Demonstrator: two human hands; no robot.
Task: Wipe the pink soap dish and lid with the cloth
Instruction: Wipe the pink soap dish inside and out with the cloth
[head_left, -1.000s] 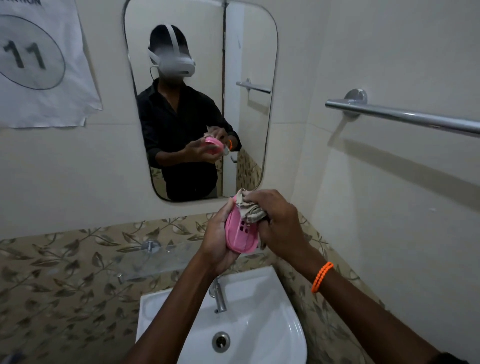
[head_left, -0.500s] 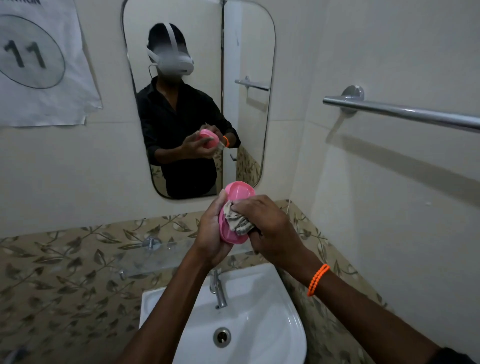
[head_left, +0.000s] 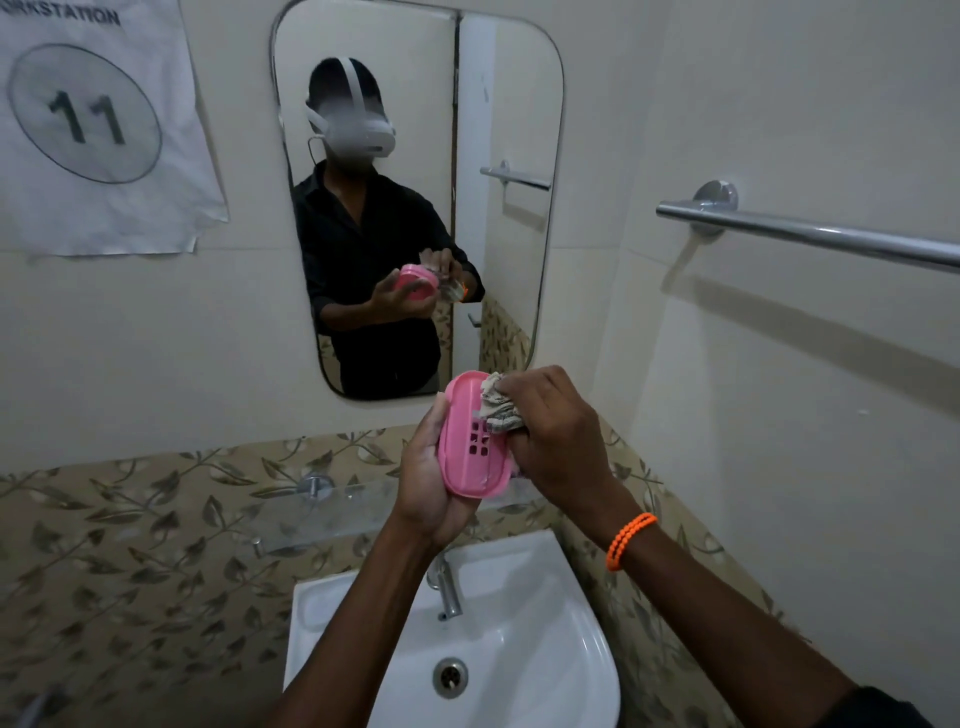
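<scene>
My left hand (head_left: 428, 475) grips a pink oval soap dish (head_left: 470, 441) from its left side, held upright above the sink. The slotted drain holes of the dish face me. My right hand (head_left: 558, 434) clutches a bunched grey cloth (head_left: 497, 410) and presses it against the upper right part of the dish. An orange bead bracelet sits on my right wrist. I cannot see a separate lid.
A white sink (head_left: 524, 639) with a chrome tap (head_left: 445, 587) lies directly below my hands. A glass shelf (head_left: 322, 512) runs along the leaf-patterned tiles at left. A mirror (head_left: 415, 197) hangs ahead, and a chrome towel bar (head_left: 810, 236) juts from the right wall.
The dish has turned in my left hand, so its slotted side faces me again. The cloth has moved from the dish's middle up to its upper right edge.
</scene>
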